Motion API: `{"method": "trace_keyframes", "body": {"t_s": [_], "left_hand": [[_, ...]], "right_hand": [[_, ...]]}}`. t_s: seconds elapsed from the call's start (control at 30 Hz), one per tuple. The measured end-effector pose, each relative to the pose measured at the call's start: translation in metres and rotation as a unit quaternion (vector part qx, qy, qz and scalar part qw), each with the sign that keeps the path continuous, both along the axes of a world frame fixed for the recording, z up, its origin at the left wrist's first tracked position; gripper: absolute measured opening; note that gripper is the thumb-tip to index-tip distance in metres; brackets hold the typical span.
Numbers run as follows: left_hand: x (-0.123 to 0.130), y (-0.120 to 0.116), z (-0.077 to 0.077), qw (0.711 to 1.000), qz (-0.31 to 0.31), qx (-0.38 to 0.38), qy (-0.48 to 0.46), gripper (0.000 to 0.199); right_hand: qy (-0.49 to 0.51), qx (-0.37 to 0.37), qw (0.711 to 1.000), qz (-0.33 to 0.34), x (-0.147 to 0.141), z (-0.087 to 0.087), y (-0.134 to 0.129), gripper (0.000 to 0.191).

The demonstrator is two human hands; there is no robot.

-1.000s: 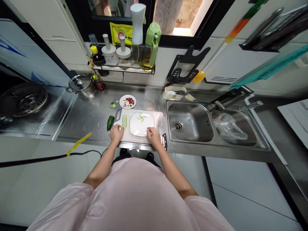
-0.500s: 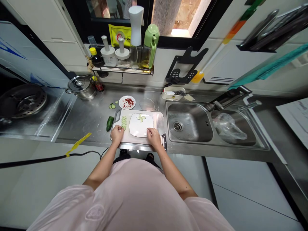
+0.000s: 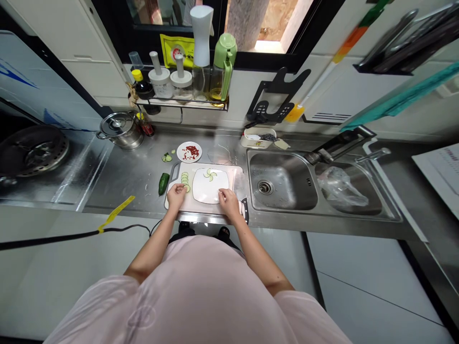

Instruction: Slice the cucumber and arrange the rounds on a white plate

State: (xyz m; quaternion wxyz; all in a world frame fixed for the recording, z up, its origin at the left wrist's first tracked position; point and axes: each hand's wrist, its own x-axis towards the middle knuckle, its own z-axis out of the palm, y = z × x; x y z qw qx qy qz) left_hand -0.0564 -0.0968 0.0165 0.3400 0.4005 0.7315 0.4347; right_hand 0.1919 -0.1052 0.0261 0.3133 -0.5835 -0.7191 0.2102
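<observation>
My left hand (image 3: 176, 195) pinches a cucumber slice (image 3: 187, 188) at the near end of a row of cucumber slices (image 3: 184, 177) on the white cutting board (image 3: 190, 207). To the right of that row lies a white plate (image 3: 206, 193), with a few thin cucumber pieces (image 3: 210, 175) fanned out near its far side. My right hand (image 3: 228, 201) is at the plate's right edge, thumb and fingertips closed together. Whether they grip the rim or a small piece is too small to tell. Beside the right hand, a knife's black handle (image 3: 245, 210) shows at the board's corner.
A cut cucumber (image 3: 163, 184) lies left of the board. Behind are cucumber scraps (image 3: 167, 157) and a small plate of chopped red bits (image 3: 183, 157). A lidded pot (image 3: 124, 134) stands back left; a double sink (image 3: 281, 184) is on the right. Above hangs a bottle shelf (image 3: 182, 102).
My left hand has moved slightly right and away from me, and the cucumber slice at its fingertips has shifted right of the row. The right hand stays at the plate's edge.
</observation>
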Motion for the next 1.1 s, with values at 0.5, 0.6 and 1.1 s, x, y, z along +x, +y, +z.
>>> {"method": "trace_keyframes", "body": {"t_s": [0.5,0.6,1.1], "left_hand": [[0.045,0.015,0.08,0.966,-0.208,0.095,-0.119,0.037],[0.05,0.013,0.089,0.966,-0.224,0.095,-0.083,0.037],[0.051,0.016,0.091,0.969,-0.176,0.082,-0.155,0.037]], "right_hand": [[0.125,-0.01,0.988,0.088,-0.023,0.069,0.025,0.028],[0.113,0.002,0.986,0.118,-0.024,0.08,0.028,0.026],[0.165,-0.035,0.983,0.074,-0.024,0.079,0.036,0.022]]}}
